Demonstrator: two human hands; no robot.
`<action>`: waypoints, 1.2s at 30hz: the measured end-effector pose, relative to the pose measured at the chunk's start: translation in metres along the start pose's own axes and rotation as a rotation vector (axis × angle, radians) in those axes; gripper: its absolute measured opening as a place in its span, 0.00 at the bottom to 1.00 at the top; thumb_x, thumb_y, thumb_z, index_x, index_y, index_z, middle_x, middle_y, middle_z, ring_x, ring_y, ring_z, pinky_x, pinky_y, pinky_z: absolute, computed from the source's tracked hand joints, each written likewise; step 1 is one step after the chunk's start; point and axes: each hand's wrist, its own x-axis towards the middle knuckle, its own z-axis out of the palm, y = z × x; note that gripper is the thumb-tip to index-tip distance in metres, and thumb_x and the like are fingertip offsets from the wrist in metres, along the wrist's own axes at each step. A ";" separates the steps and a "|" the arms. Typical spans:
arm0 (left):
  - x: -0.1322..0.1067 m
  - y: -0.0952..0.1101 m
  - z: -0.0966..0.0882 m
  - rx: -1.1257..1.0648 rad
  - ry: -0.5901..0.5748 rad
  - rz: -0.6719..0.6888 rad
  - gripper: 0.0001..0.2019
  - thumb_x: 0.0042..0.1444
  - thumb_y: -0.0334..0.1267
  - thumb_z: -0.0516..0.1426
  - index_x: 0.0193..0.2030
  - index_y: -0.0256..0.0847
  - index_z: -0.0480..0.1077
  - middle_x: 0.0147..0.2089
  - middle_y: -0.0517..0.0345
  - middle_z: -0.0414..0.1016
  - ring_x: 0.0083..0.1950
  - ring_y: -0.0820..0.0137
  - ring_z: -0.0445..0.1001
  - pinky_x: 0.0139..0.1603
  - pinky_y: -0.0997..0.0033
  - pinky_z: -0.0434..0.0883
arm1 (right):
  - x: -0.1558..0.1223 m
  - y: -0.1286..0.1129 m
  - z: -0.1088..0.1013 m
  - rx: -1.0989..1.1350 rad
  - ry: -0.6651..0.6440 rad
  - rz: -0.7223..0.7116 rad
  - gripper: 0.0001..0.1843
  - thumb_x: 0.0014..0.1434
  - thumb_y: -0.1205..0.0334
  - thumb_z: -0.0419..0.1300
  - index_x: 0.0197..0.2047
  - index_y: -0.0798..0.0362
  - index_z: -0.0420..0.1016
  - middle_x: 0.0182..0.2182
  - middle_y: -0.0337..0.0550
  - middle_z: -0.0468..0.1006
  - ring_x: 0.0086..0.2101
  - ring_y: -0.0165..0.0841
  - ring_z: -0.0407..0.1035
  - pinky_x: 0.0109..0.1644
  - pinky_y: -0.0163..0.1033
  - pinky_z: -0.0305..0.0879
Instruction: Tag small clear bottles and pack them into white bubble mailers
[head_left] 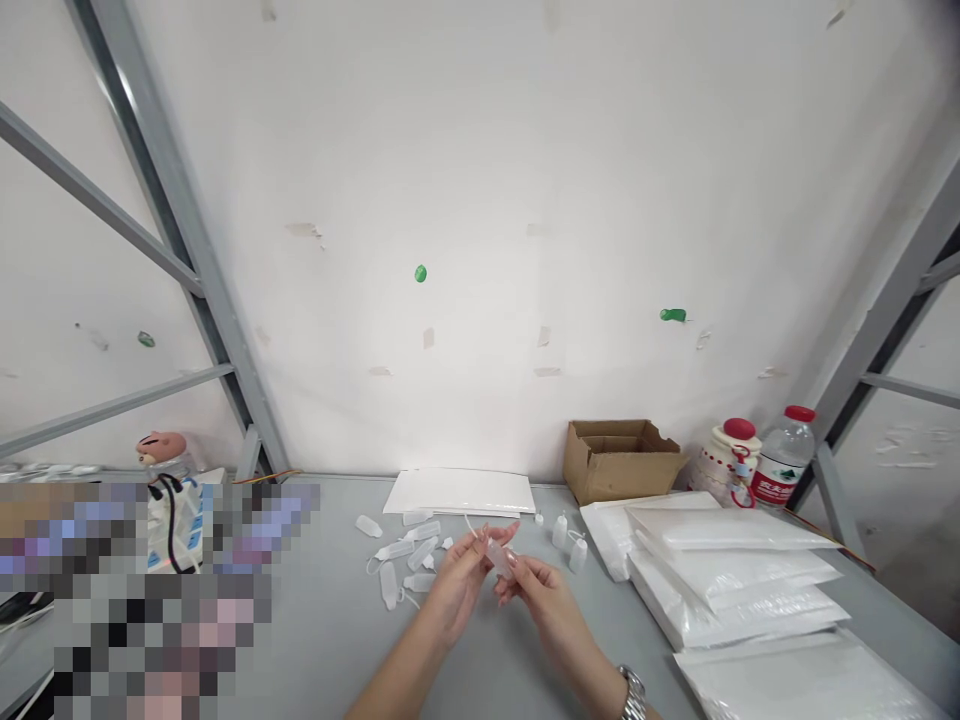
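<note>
Slanting between the left hand [461,578] and right hand [538,583], a small translucent bottle [497,558] is pinched by both.

patchy white wall [480,150], green spots [421,273], grey metal posts [176,200] at both sides, grey tabletop [322,620]

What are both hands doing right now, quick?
Left hand: closed around a small whitish plastic bottle.
Right hand: closed too, fingers pinching that same bottle.
</note>
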 end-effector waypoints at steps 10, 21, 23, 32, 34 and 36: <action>0.001 0.003 0.002 0.077 0.022 -0.017 0.21 0.45 0.56 0.57 0.34 0.38 0.74 0.47 0.46 0.75 0.50 0.54 0.69 0.37 0.65 0.65 | 0.000 -0.001 -0.002 -0.082 0.019 0.002 0.19 0.44 0.44 0.63 0.27 0.54 0.75 0.22 0.41 0.77 0.25 0.34 0.70 0.35 0.41 0.67; 0.005 -0.009 0.002 0.159 0.080 0.056 0.21 0.44 0.55 0.59 0.33 0.36 0.75 0.44 0.44 0.76 0.46 0.56 0.71 0.43 0.63 0.66 | -0.001 0.005 0.000 -0.080 0.128 -0.027 0.20 0.41 0.44 0.65 0.25 0.54 0.74 0.19 0.40 0.74 0.23 0.33 0.67 0.31 0.39 0.65; 0.005 -0.010 0.002 0.130 0.065 0.065 0.23 0.43 0.56 0.58 0.33 0.36 0.75 0.42 0.43 0.77 0.49 0.55 0.70 0.48 0.61 0.64 | -0.002 0.005 0.000 -0.028 0.091 0.003 0.19 0.43 0.46 0.65 0.23 0.55 0.74 0.19 0.39 0.73 0.22 0.31 0.65 0.31 0.38 0.64; 0.005 -0.003 -0.002 0.255 0.110 0.089 0.20 0.46 0.54 0.57 0.33 0.36 0.76 0.42 0.46 0.77 0.46 0.56 0.72 0.52 0.58 0.63 | -0.004 -0.004 0.001 0.254 -0.070 0.146 0.18 0.47 0.47 0.62 0.26 0.55 0.76 0.22 0.43 0.75 0.24 0.31 0.67 0.35 0.38 0.63; 0.007 -0.004 -0.005 0.249 0.166 0.101 0.19 0.44 0.52 0.60 0.34 0.37 0.77 0.43 0.46 0.77 0.48 0.55 0.71 0.53 0.58 0.62 | -0.003 -0.003 0.002 0.163 0.005 0.102 0.19 0.43 0.46 0.65 0.27 0.55 0.77 0.22 0.43 0.76 0.25 0.32 0.68 0.35 0.39 0.64; 0.010 -0.007 -0.007 0.171 0.185 0.114 0.17 0.41 0.49 0.63 0.33 0.37 0.76 0.43 0.47 0.77 0.50 0.56 0.70 0.54 0.59 0.61 | -0.001 -0.001 0.003 0.074 0.079 0.055 0.19 0.39 0.47 0.67 0.26 0.55 0.76 0.20 0.41 0.75 0.23 0.32 0.67 0.33 0.39 0.64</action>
